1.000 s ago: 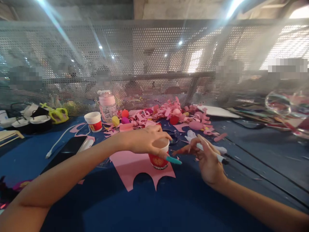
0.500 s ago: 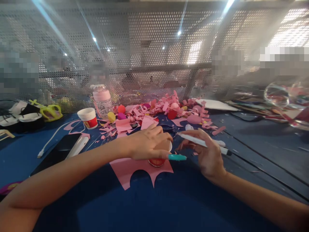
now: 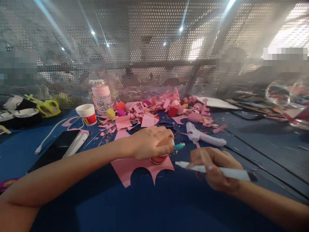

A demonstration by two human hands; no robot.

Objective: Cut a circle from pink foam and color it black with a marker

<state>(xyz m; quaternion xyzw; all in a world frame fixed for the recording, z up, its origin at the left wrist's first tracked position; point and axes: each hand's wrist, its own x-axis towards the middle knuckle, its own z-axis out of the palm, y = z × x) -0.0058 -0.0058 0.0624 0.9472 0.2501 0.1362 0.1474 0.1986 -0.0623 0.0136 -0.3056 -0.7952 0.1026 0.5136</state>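
My left hand (image 3: 151, 141) is closed over the top of a red and white paper cup (image 3: 159, 160), hiding most of it. The cup stands on a sheet of pink paper (image 3: 123, 169) with curved cut-outs along its near edge. A narrow teal piece (image 3: 179, 146) sticks out from my left thumb tip; whether it is a long nail or something held, I cannot tell. In my right hand (image 3: 217, 170) is a white marker (image 3: 235, 173), its dark tip pointing left toward the paper's right corner, apart from it.
A white glue gun (image 3: 207, 138) with a black cord lies beyond my right hand. Pink paper scraps (image 3: 161, 104) are heaped at the back. Stacked paper cups (image 3: 87, 114), a clear bottle (image 3: 101, 98) and a black phone (image 3: 56, 146) stand or lie left. Perforated metal (image 3: 154, 42) closes off the back.
My right hand has moved down and slightly right with the marker, uncovering the glue gun. The marker tip has dropped to near the paper. My left hand stays on the cup.
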